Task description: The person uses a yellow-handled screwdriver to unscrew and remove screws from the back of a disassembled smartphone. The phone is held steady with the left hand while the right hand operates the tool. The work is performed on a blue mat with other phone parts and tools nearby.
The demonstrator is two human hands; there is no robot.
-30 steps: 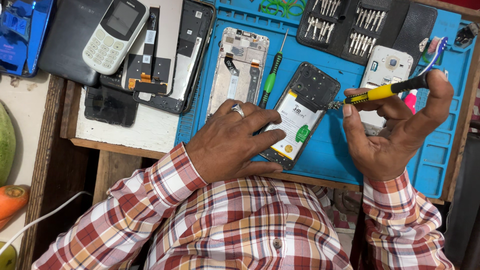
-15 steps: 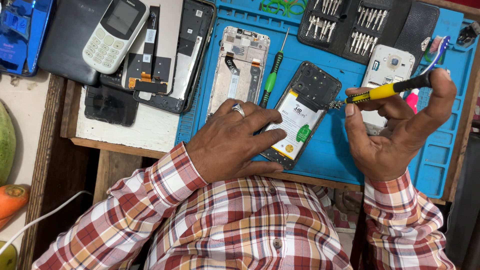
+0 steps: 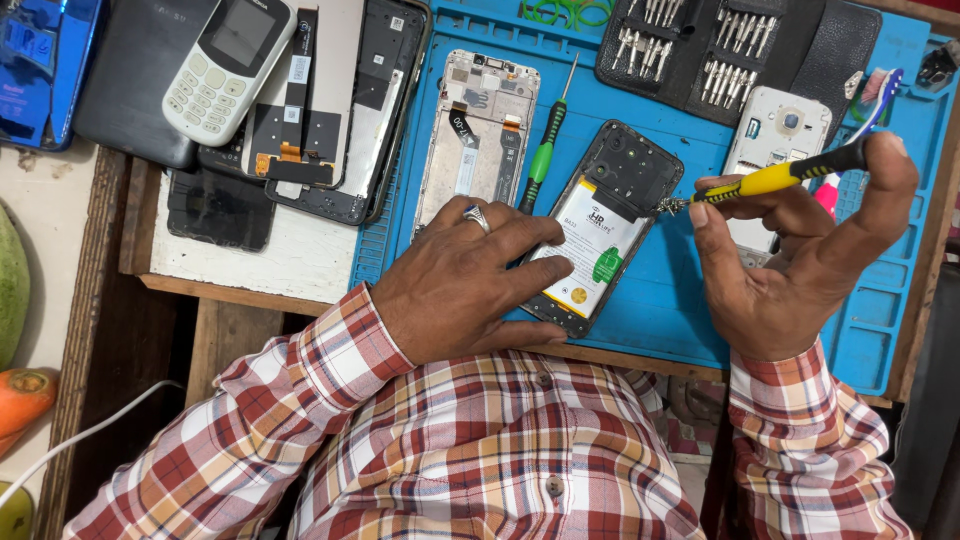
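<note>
An opened black phone (image 3: 632, 178) with a white battery lies tilted on the blue work mat (image 3: 660, 300). My left hand (image 3: 460, 285), with a ring on one finger, presses down flat on the phone's lower half. My right hand (image 3: 795, 270) holds a yellow-and-black screwdriver (image 3: 775, 178), forefinger on its cap. The screwdriver's tip touches the phone's upper right edge.
A green-handled screwdriver (image 3: 543, 152) and a bare phone frame (image 3: 478, 125) lie left of the phone. A black case of bits (image 3: 700, 45) sits at the back, a white phone back (image 3: 778, 140) beside it. A keypad phone (image 3: 228, 65) and screen parts (image 3: 330, 110) lie at the left.
My right hand with the screwdriver has shifted very slightly right and its grip has turned a little. My left hand and the phone have not moved.
</note>
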